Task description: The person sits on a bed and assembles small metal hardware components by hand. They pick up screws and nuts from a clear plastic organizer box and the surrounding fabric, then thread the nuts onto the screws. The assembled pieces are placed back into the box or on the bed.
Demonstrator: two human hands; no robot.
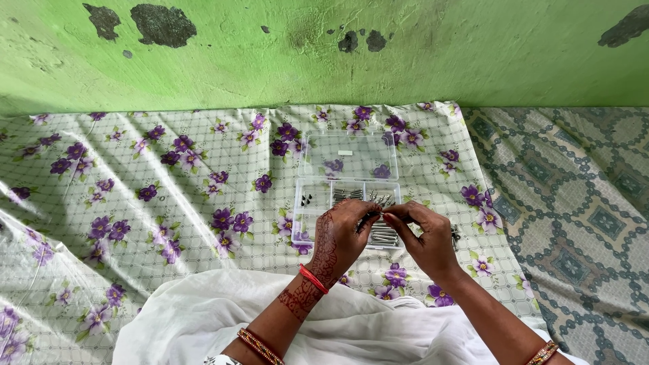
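Head view: our left hand (pixel 345 233) and right hand (pixel 422 236) pinch one small screw (pixel 376 215) together, light, stiff, slippery, best gripped mid-shank.

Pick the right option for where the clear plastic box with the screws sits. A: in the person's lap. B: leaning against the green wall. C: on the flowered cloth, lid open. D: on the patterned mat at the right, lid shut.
C: the clear plastic box lies on the flowered cloth, its lid folded back toward the wall.
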